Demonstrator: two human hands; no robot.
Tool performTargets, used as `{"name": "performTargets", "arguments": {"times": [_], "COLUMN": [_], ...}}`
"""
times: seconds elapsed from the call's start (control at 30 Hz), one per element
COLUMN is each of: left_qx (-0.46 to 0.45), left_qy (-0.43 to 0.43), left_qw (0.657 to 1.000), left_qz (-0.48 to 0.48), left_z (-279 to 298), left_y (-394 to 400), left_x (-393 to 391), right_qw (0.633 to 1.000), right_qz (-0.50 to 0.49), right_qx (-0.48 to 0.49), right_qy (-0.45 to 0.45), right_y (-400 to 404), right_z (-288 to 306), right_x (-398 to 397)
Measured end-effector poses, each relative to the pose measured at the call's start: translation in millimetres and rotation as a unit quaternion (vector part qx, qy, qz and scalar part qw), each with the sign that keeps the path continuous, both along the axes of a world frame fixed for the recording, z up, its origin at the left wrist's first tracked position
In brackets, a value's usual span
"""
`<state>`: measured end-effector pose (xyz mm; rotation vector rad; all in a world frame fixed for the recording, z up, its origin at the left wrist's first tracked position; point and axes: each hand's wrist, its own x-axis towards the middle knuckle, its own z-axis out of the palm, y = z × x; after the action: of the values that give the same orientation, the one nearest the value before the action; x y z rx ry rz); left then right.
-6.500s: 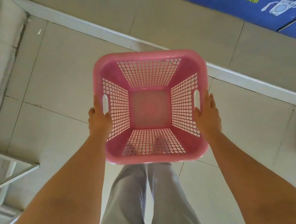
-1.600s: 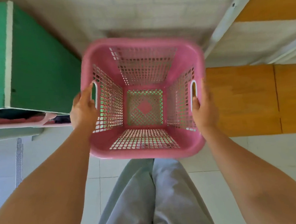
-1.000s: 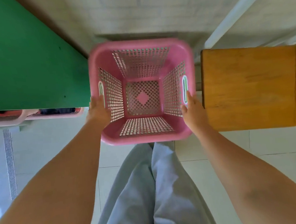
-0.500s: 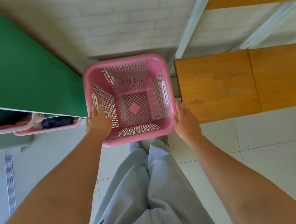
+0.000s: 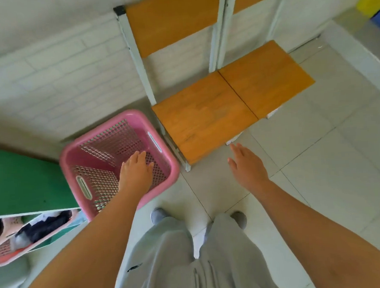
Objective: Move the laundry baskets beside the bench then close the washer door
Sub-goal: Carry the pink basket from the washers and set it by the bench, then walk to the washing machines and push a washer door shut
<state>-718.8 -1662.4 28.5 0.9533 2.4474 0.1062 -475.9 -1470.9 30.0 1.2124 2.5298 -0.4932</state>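
The empty pink laundry basket (image 5: 100,147) stands on the tiled floor against the white brick wall, between a green table and the wooden bench (image 5: 207,118). My left hand (image 5: 135,172) hovers over the basket's near right part, fingers apart, holding nothing. My right hand (image 5: 245,162) is open above the floor in front of the bench's near corner, also holding nothing. No washer is in view.
A green table (image 5: 24,183) fills the left side, touching the basket's left edge. Under it sit pink baskets with dark clothes (image 5: 32,233). The bench has white metal legs and an orange backrest (image 5: 172,20). My legs in grey trousers (image 5: 191,255) stand on the tiles.
Both hands have let go of the pink basket, which now rests on the floor beside the bench. My view has risen and swung right; my hands have drawn back and opened.
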Motion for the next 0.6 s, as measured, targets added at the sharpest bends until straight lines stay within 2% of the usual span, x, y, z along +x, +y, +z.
{"name": "performTargets", "arguments": {"times": [0.3,0.6], "left_qx": [0.010,0.022], "left_qy": [-0.001,-0.024], "left_qw": [0.992,0.968], "left_qz": [-0.128,-0.250], "left_z": [21,35], "left_y": [137,295], "left_x": [133,257], "right_qw": [0.989,0.954], "right_qz": [-0.143,-0.296], "right_qx": [-0.009,-0.005], "right_qy": [0.028,0.053], "right_y": [74,148], "right_z": [22,32], "right_x": [169,304]}}
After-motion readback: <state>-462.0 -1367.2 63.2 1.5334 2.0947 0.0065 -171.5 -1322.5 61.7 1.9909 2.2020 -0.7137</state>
